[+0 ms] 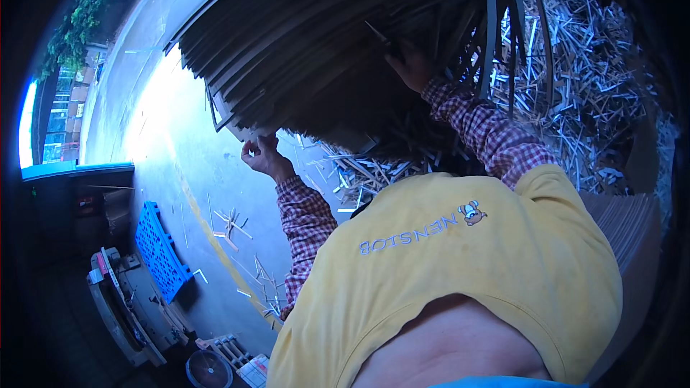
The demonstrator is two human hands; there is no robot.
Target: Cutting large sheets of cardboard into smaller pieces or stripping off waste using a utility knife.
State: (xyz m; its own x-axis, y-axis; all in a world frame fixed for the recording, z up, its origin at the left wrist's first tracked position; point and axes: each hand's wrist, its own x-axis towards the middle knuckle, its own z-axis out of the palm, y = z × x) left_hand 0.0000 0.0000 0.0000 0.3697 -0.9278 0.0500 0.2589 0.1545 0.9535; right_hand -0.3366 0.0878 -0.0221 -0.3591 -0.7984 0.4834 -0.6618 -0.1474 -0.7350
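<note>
A large stack of cardboard sheets (pixel 287 50) fills the upper middle, its layered edges fanned and shadowed. At its lower left corner is my left hand (pixel 267 158), fingers curled into a pinch against the cardboard edge; what lies between them is too small to make out. Farther right, in the shade of the stack, my right hand (pixel 411 66) is closed around a dark-handled knife (pixel 376 31). Its thin pointed blade tilts up and left against the sheets. Long cardboard strips (pixel 491 29) hang down at the stack's right side.
A heap of cardboard offcuts (pixel 575 79) covers the right side, and more scraps (pixel 233 228) are scattered on the concrete floor (pixel 208 187). A blue plastic pallet (pixel 162 251) stands at left. A round fan (pixel 208 369) is at the bottom. More stacked cardboard (pixel 622 226) sits at right.
</note>
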